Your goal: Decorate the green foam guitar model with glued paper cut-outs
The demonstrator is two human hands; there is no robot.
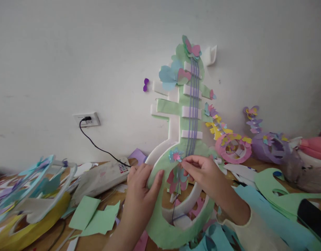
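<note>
A green and white paper-and-foam guitar (192, 122) stands upright in front of me, with purple strings (193, 104) running down its neck. My left hand (141, 193) grips the left edge of its round body, thumb on the green front. My right hand (203, 172) is closed in a pinch at the top of the sound hole. Its fingertips meet the edge of a small blue and pink paper flower (175, 155); what lies between them is hidden. Pink and blue paper petals (173, 179) hang just below, and a loose purple string (176, 202) crosses the hole.
A pink and yellow paper guitar (233, 161) and a purple one (271, 148) lean at the back right. Green paper pieces (100, 218), a yellow and white frame (45, 216) and blue sheets (275, 219) cover the table. A black cable (103, 150) runs from the wall socket.
</note>
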